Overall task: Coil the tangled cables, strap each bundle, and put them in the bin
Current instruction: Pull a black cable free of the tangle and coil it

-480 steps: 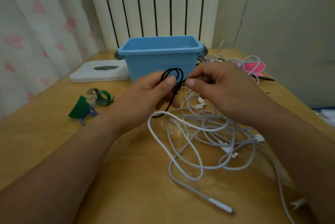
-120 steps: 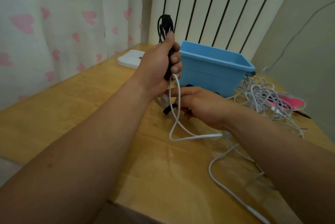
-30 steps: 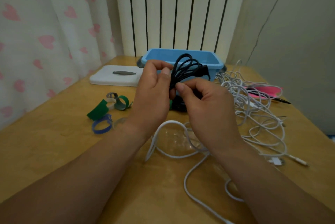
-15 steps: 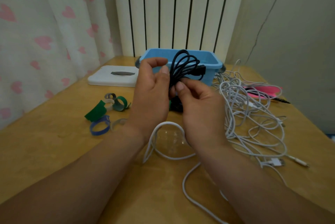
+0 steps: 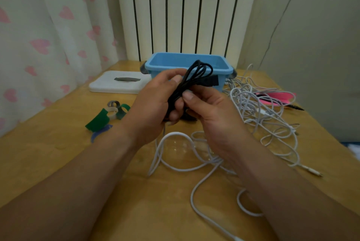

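Black and wound into a few loops, the cable bundle [image 5: 196, 77] is raised above the wooden surface [image 5: 58, 153] at the middle of the head view, and we see both hands on it. The left hand [image 5: 153, 108] closes its grip round the lower part of the coil, fingers curled and thumb laid along the strands. The right hand [image 5: 212, 112] pinches the same coil from three o'clock, thumb tip pressed to the strands. The loops and a black plug stick out toward twelve o'clock, in front of the blue bin [image 5: 220, 69] standing beyond the hands. At three o'clock of the hands we find a tangle of white cables [image 5: 263, 116], with one strand running toward six o'clock between the forearms. At nine o'clock lie green, grey and blue straps [image 5: 97, 120]. At eleven o'clock rests a flat white box [image 5: 118, 86].
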A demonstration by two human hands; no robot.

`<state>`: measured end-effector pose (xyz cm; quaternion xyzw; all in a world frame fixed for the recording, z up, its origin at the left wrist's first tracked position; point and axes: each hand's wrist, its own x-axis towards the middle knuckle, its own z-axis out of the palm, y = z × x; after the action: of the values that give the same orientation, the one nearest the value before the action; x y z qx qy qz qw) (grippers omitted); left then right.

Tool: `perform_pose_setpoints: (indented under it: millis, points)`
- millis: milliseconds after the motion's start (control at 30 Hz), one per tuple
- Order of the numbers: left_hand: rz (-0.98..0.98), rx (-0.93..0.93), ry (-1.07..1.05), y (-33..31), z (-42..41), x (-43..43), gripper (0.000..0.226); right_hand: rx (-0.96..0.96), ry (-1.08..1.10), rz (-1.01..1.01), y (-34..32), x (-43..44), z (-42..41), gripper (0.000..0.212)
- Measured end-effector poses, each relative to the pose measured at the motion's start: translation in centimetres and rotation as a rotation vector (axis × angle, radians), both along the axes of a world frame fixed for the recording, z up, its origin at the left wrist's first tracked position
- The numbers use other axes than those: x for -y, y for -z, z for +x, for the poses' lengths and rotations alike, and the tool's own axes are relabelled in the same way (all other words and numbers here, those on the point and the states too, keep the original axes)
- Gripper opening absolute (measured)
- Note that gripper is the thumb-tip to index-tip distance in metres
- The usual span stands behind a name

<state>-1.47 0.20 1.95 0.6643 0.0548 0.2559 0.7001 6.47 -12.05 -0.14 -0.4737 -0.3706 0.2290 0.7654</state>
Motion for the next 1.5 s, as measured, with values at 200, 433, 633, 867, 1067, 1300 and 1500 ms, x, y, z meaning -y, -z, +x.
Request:
perform_pose_setpoints:
  millis: [200, 433, 633, 867, 1067, 1300, 1500]
  points:
    - [0.044, -0.060, -0.020, -0.1, -0.2, 0.8, 0.043, 0.110, 0.123, -0.049, -0.4, 0.3, 0.1, 0.013]
    - [0.271, -0.024, -0.200, 0.4, 0.1, 1.2, 0.038, 0.087, 0.286, -0.063, 0.0, 0.2, 0.8, 0.014]
    - [0.357, -0.112, -0.151, 0.9, 0.4, 1.1, 0.032, 0.172, 0.408, -0.133, 0.5, 0.3, 1.9, 0.010]
    - [0.397, -0.096, -0.147, 0.4, -0.2, 0.4, 0.040, 0.305, 0.371, -0.192, 0.2, 0.6, 2.1, 0.011]
    - [0.270, -0.138, -0.019, -0.2, -0.9, 0.5, 0.044, 0.101, 0.151, -0.160, -0.1, 0.8, 2.3, 0.012]
    - [0.370, -0.236, -0.005, -0.7, -1.0, 0.4, 0.047, 0.148, 0.198, -0.150, 0.1, 0.8, 1.6, 0.012]
    - [0.626, -0.131, -0.160, 0.9, 0.1, 0.2, 0.007, 0.069, 0.303, -0.153, 0.4, 0.2, 1.8, 0.019]
